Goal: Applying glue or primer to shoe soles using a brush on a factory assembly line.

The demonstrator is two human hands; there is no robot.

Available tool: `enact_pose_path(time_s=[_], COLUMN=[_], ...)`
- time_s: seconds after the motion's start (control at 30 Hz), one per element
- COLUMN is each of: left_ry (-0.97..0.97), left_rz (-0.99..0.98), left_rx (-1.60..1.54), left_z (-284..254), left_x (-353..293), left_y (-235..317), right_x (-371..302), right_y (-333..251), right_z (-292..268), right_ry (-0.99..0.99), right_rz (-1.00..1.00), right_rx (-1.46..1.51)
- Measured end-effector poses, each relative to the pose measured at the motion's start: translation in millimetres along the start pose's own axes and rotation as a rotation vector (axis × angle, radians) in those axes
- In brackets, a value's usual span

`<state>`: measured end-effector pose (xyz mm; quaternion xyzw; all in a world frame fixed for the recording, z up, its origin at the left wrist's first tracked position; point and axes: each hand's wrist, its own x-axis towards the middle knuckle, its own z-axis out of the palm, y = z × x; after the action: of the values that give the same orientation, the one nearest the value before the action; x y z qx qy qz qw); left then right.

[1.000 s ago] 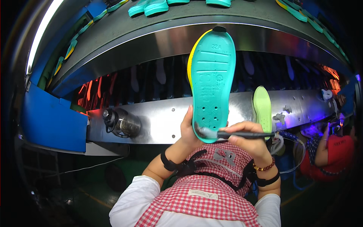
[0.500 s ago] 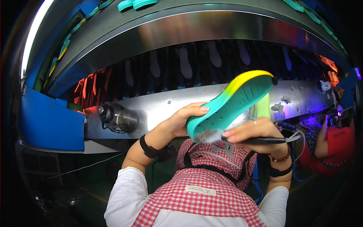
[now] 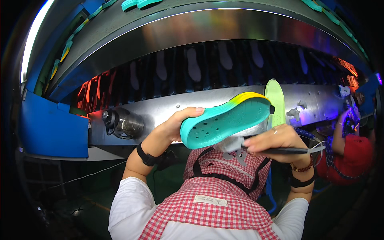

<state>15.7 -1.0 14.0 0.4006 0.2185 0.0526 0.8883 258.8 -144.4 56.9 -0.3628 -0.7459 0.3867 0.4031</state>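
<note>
Your teal sole [image 3: 224, 126] is at the centre of the frame, held up in front of the metal tabletop [image 3: 160, 112], tilted so that its yellow-trimmed end points to the right and rises a little. Your left hand [image 3: 179, 122] is curled on the sole's left end, thumb along the upper edge; the fingers behind it are hidden. Your right hand [image 3: 280, 140], right of centre, has its fingers drawn together on the dark handle of a brush [image 3: 285, 151]. The pale bristles lie at the sole's lower edge; you cannot tell from this angle whether they touch it.

As far as can be judged, you are partway through: sole and brush are both in your hands and brushing seems to be under way. How much of the surface is covered does not show, since no clear line parts a wet area from a dry one. The sole is not set down. A pale green sole [image 3: 276, 96] lies on the tabletop right of centre, untouched by either hand.

For writing, your checked apron [image 3: 180, 208] carries a pale label [image 3: 211, 201] at lower centre, its print too small to read. Dark lettering marks the red garment [image 3: 354, 156] of a co-worker at the right. You cannot make out any legible mark on the teal sole.
</note>
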Motion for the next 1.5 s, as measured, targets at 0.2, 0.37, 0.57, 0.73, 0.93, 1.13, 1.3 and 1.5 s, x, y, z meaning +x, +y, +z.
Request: enact_pose_path(time_s=[0.2, 0.37, 0.57, 0.73, 0.93, 1.13, 1.3, 1.5], left_ry=[0.176, 0.164, 0.249, -0.083, 0.055, 0.063, -0.077, -0.200], left_rz=[0.181, 0.248, 0.240, 0.455, 0.423, 0.550, 0.633, 0.777], left_rx=[0.102, 0.223, -0.097, -0.490, -0.609, -0.550, -0.531, -0.510], left_z=[40.4, 26.3, -11.2, -16.1, 19.6, 6.5, 20.8, 20.6], left_x=[-24.9, -30.6, -19.2, 45.3, 58.6, 53.1, 50.8, 52.2], left_y=[22.4, 22.6, 15.2, -31.2, -44.2, -33.2, -33.5, -27.8], right_x=[-2.4, 1.7, -5.1, 15.5, 28.7, 15.9, 24.3, 31.1], right_y=[5.5, 12.1, -5.8, -5.5, 36.7, 13.8, 3.5, -7.2], right_z=[5.7, 2.2, 12.3, 17.5, 35.0, 60.5, 33.7, 50.9], right_ry=[-0.023, 0.369, 0.126, 0.394, 0.552, 0.194, 0.345, 0.103], right_rz=[-0.001, -0.075, -0.084, -0.002, 0.108, -0.149, 0.069, -0.101], right_rx=[-0.135, -0.230, -0.225, -0.283, -0.134, -0.414, -0.086, -0.022])
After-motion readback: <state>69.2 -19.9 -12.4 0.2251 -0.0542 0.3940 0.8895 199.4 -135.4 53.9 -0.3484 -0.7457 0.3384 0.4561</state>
